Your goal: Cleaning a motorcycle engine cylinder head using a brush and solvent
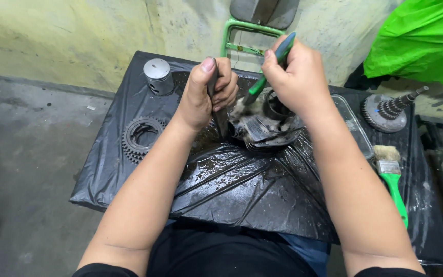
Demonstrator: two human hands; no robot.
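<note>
While the left hand (206, 92) clamps a dark metal part (219, 115), the right hand (296, 77) grips a green-handled brush (267, 69), scrubbing the grimy engine piece (265, 125) mid-desk; it looks wet and dirty, cleaning unfinished.

grey piston (158, 76) far left on bench (262, 195) | toothed gear ring (140, 137) nearer, left | green-handled paintbrush (391, 177) right | finned clutch part (389, 110) beyond it | clear tray (354, 125) | green cloth (426, 41)

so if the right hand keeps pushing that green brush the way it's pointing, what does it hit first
The right hand angles the green-handled brush down-left; its bristles would likely meet the greasy metal engine part first, though depth is unclear.
</note>
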